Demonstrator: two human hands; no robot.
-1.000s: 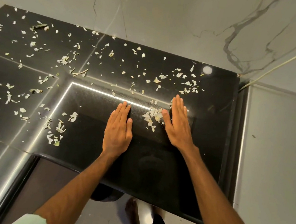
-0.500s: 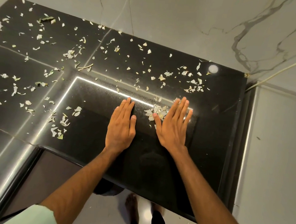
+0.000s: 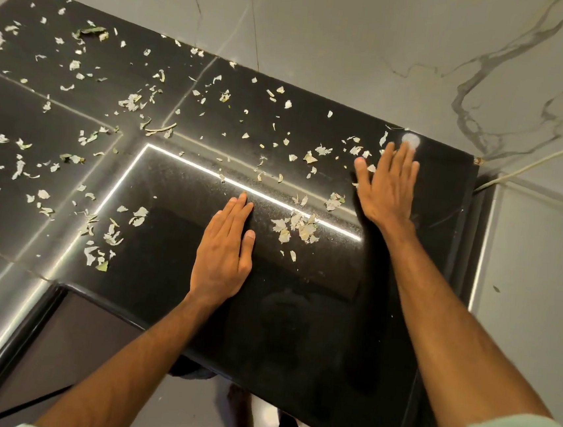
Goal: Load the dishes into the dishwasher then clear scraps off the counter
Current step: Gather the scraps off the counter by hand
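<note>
Pale vegetable scraps lie scattered over the glossy black counter [image 3: 297, 318]. A small gathered pile of scraps [image 3: 297, 227] sits between my hands. My left hand [image 3: 224, 252] lies flat on the counter, fingers straight and together, just left of that pile. My right hand [image 3: 387, 185] is stretched flat toward the far right corner, fingers spread, among loose scraps [image 3: 320, 151] near the wall. Neither hand holds anything. No dishes or dishwasher are in view.
More scraps [image 3: 101, 251] lie to the left of my left hand and across the far left counter. A marbled wall [image 3: 358, 48] backs the counter. A white appliance side [image 3: 534, 289] and a cord [image 3: 536, 162] stand at the right. The counter's front edge [image 3: 119, 311] is near me.
My right hand has left the small pile and reached up and right toward the far corner, fingers spread. My left hand stays flat in the same spot.
</note>
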